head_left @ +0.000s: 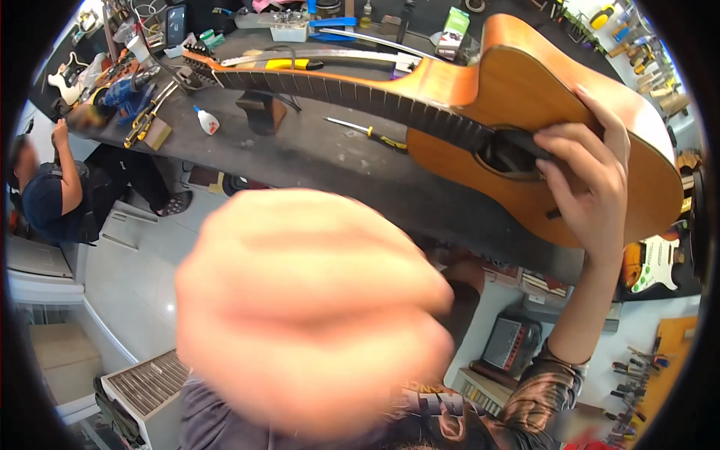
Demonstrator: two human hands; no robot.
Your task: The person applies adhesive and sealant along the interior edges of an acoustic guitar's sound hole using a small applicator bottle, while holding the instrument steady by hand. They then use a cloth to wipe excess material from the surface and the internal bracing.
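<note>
An acoustic guitar (630,176) with an orange-brown top lies across the dark workbench, neck toward the left. Its fretted fingerboard (352,101) rises above the bench, and no strings show on it. At the soundhole (495,161), my right hand (589,169) has its fingers closed on a dark, flat piece (523,142) whose kind I cannot make out. One finger reaches up against the guitar's top. Close to the camera, my left hand (315,307) is large and blurred. Its fingers look curled together, and whatever they may hold is hidden.
Under the neck stands a dark neck rest (259,112). A screwdriver (364,129) and a small white bottle (206,120) lie near it. Pliers (150,116), a blue drill (124,94) and a phone (175,28) are at left. A seated person (56,191) is farther left.
</note>
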